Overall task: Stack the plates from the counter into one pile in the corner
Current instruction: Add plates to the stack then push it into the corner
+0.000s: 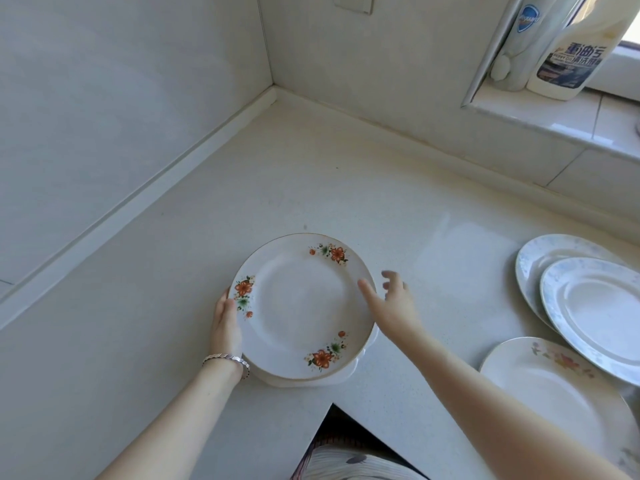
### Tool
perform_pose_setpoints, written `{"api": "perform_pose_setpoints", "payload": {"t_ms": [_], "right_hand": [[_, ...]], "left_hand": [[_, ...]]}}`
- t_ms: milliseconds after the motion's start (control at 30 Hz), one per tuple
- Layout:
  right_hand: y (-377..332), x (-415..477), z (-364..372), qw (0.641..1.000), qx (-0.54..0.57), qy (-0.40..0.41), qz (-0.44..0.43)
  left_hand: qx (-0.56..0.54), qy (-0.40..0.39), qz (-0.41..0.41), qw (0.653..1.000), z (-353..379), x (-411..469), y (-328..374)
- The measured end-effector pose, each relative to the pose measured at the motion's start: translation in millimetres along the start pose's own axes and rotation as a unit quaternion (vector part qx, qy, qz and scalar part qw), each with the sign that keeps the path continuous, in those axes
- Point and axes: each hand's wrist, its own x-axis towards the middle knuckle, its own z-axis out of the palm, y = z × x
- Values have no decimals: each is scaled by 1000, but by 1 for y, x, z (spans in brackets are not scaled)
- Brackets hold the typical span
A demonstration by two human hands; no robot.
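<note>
A white plate with orange flowers tops a small pile of plates on the pale counter, near the front edge. My left hand grips the pile's left rim, a bracelet on its wrist. My right hand hovers just off the pile's right rim, fingers spread, holding nothing. At the right, two blue-rimmed plates overlap. A plate with pale pink flowers lies in front of them.
The counter corner where two white walls meet lies far back, beyond the pile. A window sill at the upper right carries a cleaner bottle and a second bottle. A wall socket sits above the corner.
</note>
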Motion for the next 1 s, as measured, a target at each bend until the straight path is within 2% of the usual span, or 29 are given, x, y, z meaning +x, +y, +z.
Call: {"api": "perform_pose_setpoints", "payload": {"t_ms": [67, 133, 333, 500, 567, 633, 700, 767, 833, 867, 933, 1000], "right_hand": [[-6, 11, 8, 988, 142, -46, 32], [-5, 15, 16, 974, 212, -73, 38], [9, 9, 26, 959, 279, -58, -10], [8, 12, 24, 965, 253, -67, -17], [6, 11, 19, 970, 231, -77, -17], [4, 11, 13, 975, 205, -84, -15], [4, 9, 6, 985, 159, -68, -2], [8, 3, -6, 993, 111, -35, 8], [19, -5, -23, 990, 136, 0, 27], [24, -11, -35, 981, 186, 4, 58], [37, -24, -62, 957, 266, -5, 113], [57, -36, -95, 943, 299, 1, 144]], "left_hand": [[-21, -7, -15, 1000, 0, 1, 1], [-28, -4, -22, 999, 0, 2, 1], [-12, 12, -13, 1000, 1, 3, -3], [16, 5, -2, 1000, -1, 0, 2], [71, 13, 13, 997, -3, 9, 6], [198, 27, 59, 978, -2, 19, 15], [310, 20, 180, 933, 9, 18, 30], [356, -31, 319, 878, 31, 9, 42], [359, -112, 374, 848, 60, -6, 51], [346, -162, 367, 848, 77, -16, 54], [332, -256, 293, 859, 112, -33, 51], [336, -327, 222, 855, 147, -51, 37]]}}
